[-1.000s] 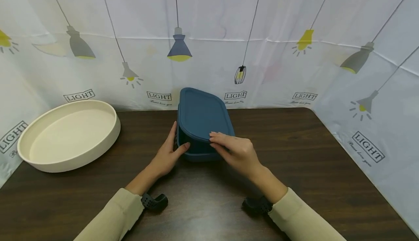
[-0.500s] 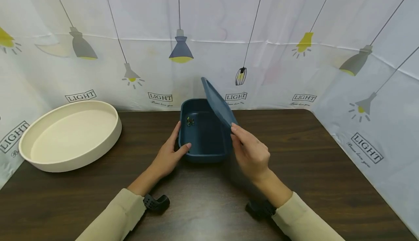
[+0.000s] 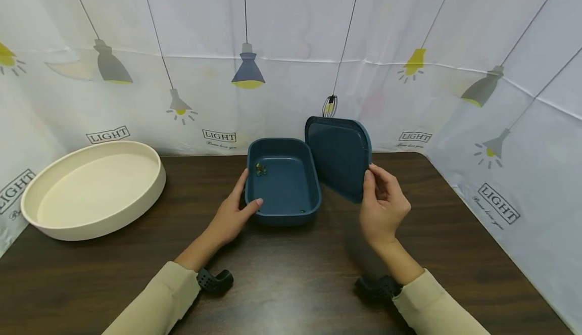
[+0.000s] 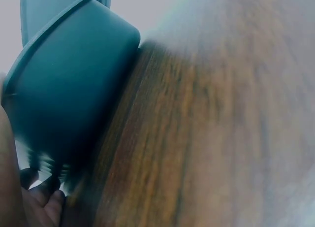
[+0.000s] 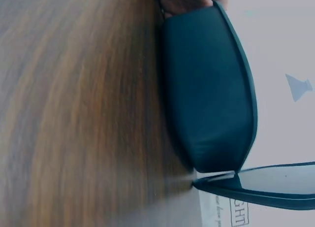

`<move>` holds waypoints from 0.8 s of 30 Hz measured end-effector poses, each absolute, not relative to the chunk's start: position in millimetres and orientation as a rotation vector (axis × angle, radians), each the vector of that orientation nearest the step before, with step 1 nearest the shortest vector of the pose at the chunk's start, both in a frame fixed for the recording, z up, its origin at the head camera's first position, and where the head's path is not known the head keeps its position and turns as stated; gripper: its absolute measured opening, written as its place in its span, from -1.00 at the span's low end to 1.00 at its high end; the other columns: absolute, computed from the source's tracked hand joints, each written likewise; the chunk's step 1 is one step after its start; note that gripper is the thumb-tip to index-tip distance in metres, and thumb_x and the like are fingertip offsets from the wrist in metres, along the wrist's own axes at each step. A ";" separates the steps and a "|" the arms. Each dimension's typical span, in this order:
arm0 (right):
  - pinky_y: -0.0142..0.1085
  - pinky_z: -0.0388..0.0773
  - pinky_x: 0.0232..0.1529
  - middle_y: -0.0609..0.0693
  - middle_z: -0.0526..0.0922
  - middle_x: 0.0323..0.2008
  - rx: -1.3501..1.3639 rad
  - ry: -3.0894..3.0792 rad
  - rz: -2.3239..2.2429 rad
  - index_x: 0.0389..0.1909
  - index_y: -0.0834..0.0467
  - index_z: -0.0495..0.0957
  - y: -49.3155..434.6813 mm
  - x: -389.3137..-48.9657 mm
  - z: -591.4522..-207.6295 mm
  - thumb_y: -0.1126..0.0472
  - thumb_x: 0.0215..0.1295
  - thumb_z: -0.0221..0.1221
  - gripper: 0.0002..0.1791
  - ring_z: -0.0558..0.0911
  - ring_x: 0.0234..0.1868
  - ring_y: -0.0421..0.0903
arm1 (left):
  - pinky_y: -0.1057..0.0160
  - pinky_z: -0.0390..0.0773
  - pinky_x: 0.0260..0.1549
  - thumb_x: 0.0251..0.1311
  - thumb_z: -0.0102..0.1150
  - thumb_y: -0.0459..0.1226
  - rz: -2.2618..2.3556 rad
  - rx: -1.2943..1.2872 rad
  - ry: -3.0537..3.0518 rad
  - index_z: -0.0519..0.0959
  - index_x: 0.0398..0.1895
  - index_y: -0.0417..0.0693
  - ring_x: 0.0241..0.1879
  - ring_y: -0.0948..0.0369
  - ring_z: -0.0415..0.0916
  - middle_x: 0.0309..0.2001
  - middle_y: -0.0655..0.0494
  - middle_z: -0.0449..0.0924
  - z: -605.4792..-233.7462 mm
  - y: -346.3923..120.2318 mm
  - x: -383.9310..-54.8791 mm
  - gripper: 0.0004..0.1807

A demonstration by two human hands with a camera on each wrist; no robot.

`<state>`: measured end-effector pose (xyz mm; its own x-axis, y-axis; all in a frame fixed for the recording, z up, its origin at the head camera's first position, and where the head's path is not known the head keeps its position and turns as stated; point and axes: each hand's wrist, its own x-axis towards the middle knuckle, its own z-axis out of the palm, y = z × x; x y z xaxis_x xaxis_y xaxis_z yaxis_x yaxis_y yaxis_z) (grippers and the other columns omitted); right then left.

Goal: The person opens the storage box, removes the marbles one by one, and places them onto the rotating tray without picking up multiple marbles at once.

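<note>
A dark blue rectangular box (image 3: 284,193) stands uncovered on the table. My left hand (image 3: 232,216) grips its left side, thumb over the rim and fingers along the outer wall. In the left wrist view, fingertips (image 4: 49,207) show by the box's wall (image 4: 78,64). Up at the right, my right hand (image 3: 384,203) pinches the edge of the matching blue lid (image 3: 341,155), which is tilted with its recessed underside facing me. Inside the box lies a small cluster of multicoloured bits (image 3: 261,169) at the left; a tiny piece (image 3: 302,211) shows near the front wall.
A large round cream tray (image 3: 93,186) sits on the left of the dark wooden table (image 3: 291,284). Behind the table hangs a white curtain (image 3: 291,21) printed with lamps. Each wrist wears a black band (image 3: 213,280).
The lid has come off the box, swinging up and to the right in my right hand and turning its underside toward me. My left hand has stayed on the box.
</note>
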<state>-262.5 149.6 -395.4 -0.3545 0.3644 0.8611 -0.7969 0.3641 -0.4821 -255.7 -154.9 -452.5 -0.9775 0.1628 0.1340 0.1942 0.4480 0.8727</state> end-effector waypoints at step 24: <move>-0.53 0.47 -0.51 0.27 0.58 0.08 0.535 -2.220 1.357 0.62 -0.08 0.02 225.6 -263.4 -424.9 0.60 0.05 0.17 0.11 0.54 -0.40 -0.39 | -0.32 0.11 0.45 0.41 0.06 0.08 -1.614 -0.328 -2.651 -0.25 0.64 0.46 0.59 -0.09 -0.02 0.66 0.11 -0.13 -451.1 -153.8 -255.8 -0.09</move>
